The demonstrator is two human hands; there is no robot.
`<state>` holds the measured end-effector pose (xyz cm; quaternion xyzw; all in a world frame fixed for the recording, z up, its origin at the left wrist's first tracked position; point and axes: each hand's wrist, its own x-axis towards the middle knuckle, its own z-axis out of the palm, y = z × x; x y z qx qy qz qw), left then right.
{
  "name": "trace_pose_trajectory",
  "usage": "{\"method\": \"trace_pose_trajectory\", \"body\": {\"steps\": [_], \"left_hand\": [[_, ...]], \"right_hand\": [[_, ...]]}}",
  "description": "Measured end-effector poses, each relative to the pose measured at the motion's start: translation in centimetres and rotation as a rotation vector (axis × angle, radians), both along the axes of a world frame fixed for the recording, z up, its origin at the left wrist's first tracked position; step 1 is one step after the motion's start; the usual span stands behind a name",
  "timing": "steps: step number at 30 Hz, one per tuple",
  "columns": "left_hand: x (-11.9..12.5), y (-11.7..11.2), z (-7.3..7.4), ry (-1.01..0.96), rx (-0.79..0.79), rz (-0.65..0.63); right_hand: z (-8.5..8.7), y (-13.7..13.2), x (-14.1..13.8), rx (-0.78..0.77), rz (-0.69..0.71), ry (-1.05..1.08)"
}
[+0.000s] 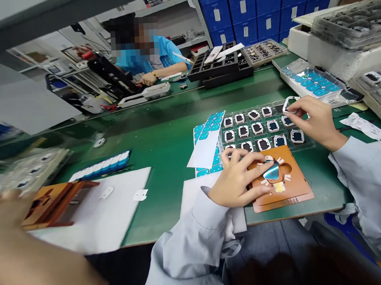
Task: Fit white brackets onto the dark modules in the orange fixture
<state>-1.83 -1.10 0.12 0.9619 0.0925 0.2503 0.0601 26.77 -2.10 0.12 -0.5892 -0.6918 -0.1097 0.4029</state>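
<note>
With the fingers of my right hand pinched, I hold a white watch-case frame over the right end of a clear plastic tray. Rows of similar frames with dark centres sit in that tray. My left hand rests with spread fingers on an orange fixture plate near the table's edge. One of its fingertips touches a shiny blue piece on the plate. White tabs and a small yellow patch show around that piece. The pads of my left fingers are partly hidden.
Sheets of blue stickers lie left of the tray. Black trays stand at the back, and a box of blue pieces at the right. A co-worker sits opposite. Another person's blurred arm reaches in at left, near a brown fixture.
</note>
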Motion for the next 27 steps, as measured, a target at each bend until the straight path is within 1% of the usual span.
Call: {"method": "trace_pose_trajectory", "body": {"steps": [2,3,5,8,11,13,16,21,22,26,27], "left_hand": [[0.0,0.0,0.0,-0.01,-0.003,-0.02],[0.0,-0.1,0.0,-0.016,-0.007,-0.033],[-0.1,-0.1,0.2,-0.031,-0.013,-0.052],[-0.2,-0.2,0.4,-0.055,-0.013,-0.068],[-0.2,-0.2,0.6,-0.057,-0.018,-0.102],[-0.2,-0.2,0.6,-0.047,-0.032,-0.129],[-0.1,-0.2,0.6,-0.01,-0.081,-0.174],[0.0,-0.3,0.5,-0.028,-0.137,-0.224],[0.0,-0.3,0.5,-0.037,-0.138,-0.226],[-0.1,-0.5,0.5,-0.045,-0.136,-0.191],[-0.1,-0.6,0.5,-0.046,-0.135,-0.18]], "right_hand": [[0.7,-1.1,-1.2,0.041,0.11,0.192],[1.0,-1.5,-1.8,0.031,0.194,0.3],[1.3,-2.2,-2.6,-0.041,0.367,0.463],[1.1,-2.8,-3.3,-0.137,0.603,0.563],[0.4,-3.1,-3.7,-0.162,0.788,0.586],[0.1,-3.1,-3.8,-0.189,0.848,0.579],[0.0,-3.0,-3.7,-0.234,0.897,0.532],[1.0,-2.8,-3.3,-0.162,0.924,0.28],[1.1,-2.9,-3.2,-0.171,0.929,0.234],[1.6,-3.2,-3.0,-0.324,0.962,0.132],[1.6,-3.3,-3.0,-0.341,0.967,0.117]]}}
